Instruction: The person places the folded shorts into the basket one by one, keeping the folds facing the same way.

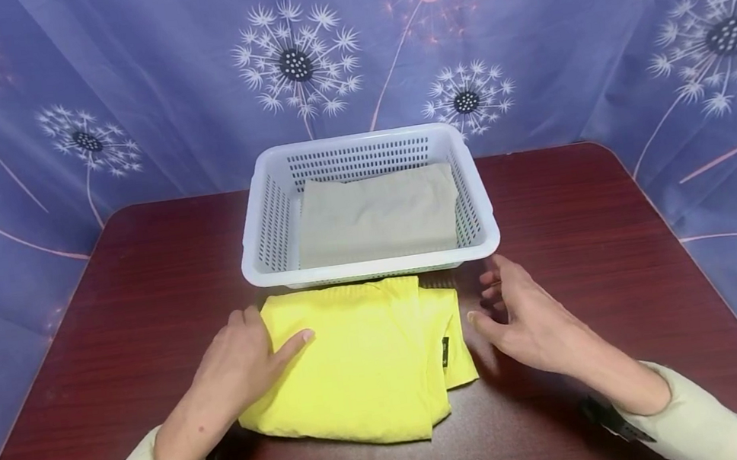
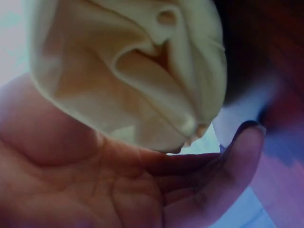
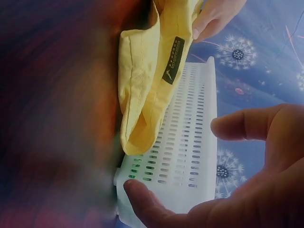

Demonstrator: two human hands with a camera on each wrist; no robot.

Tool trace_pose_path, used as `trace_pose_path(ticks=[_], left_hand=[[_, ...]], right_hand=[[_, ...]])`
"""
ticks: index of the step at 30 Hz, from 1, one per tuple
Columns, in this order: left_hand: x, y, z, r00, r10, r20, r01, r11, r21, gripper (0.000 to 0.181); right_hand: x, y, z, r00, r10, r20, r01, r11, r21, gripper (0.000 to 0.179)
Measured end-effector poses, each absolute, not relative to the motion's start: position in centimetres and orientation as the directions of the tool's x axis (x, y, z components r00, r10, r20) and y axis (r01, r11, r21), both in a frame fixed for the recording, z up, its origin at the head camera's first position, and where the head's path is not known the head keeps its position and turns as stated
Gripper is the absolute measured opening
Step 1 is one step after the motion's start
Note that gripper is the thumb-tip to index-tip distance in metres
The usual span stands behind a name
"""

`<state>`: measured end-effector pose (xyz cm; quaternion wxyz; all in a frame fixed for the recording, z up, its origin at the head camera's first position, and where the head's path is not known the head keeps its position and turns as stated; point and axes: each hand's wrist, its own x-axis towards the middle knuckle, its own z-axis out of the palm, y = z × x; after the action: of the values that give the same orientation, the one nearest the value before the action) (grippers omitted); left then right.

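Observation:
A folded yellow garment (image 1: 357, 362) with a small black label lies on the table in front of the basket. At its left end my left hand (image 1: 239, 357) grips it, thumb over the top and the other fingers round the far left side. In the left wrist view the folded end of the garment (image 2: 142, 80) bulges beside the palm and thumb. My right hand (image 1: 531, 317) stays apart from the garment's right end, fingers loosely bent and nothing held. The right wrist view shows the label (image 3: 174, 61) on a stitched band, with thumb and finger spread below.
A white perforated basket (image 1: 373, 268) stands just behind the garment. Inside it lies a folded beige cloth (image 1: 381, 217). The dark red-brown table (image 1: 567, 213) runs back to a blue curtain (image 1: 169, 70) with dandelion prints, which also hangs along both sides.

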<state>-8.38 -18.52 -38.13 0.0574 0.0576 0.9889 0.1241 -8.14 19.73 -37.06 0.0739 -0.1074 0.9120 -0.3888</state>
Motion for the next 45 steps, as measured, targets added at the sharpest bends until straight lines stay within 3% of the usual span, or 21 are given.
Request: trace_pose_path(ticks=[16,33,45], left_hand=[[-9.3,-20.3,-37.0,-0.92,0.173,-0.352,0.005,0.903,0.429,0.059],[-10.8,-21.1,-37.1,-0.868,0.28,-0.411,-0.007,0.82,0.572,0.048],[-11.5,-21.1,-38.1,-0.802,0.358,-0.479,-0.143,0.663,0.735,0.041]], right_hand=[[-8.3,19.3,-37.6,-0.927,-0.326,-0.187,-0.061,0.62,-0.782,0.077],[-8.7,19.3,-38.0,-0.898,-0.344,-0.273,0.022,0.585,-0.81,0.08],[-9.0,19.1,-38.7,-0.91,-0.318,-0.268,0.058,0.541,-0.839,0.075]])
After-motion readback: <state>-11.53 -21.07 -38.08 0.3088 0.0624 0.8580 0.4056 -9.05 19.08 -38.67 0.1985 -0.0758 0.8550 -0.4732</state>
